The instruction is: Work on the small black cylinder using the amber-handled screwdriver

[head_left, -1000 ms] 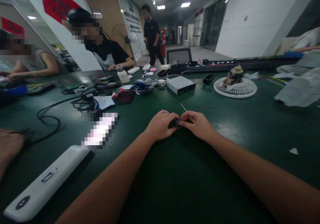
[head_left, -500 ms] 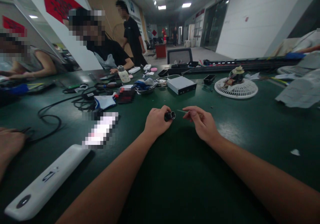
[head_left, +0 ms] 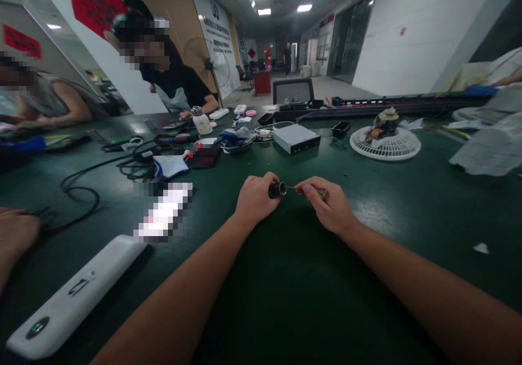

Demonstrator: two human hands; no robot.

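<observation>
A short black cylinder with a round, rimmed end lies in the grip of my left hand, its open end turned to the right. My right hand pinches a thin metal shaft, whose tip is close to the cylinder's end; whether they touch is too small to tell. Something yellowish shows between the fingers of my right hand. Both hands are low over the dark green table. Behind them sits a grey box.
A white fan grille with a motor lies at the back right. On the left are a long white device, a lit phone, black cables and a co-worker's hand. Another person sits across the table.
My right hand has turned slightly, and the thin shaft has come closer to the cylinder's end. My left hand holds its place. A person walking in the background is no longer clearly visible.
</observation>
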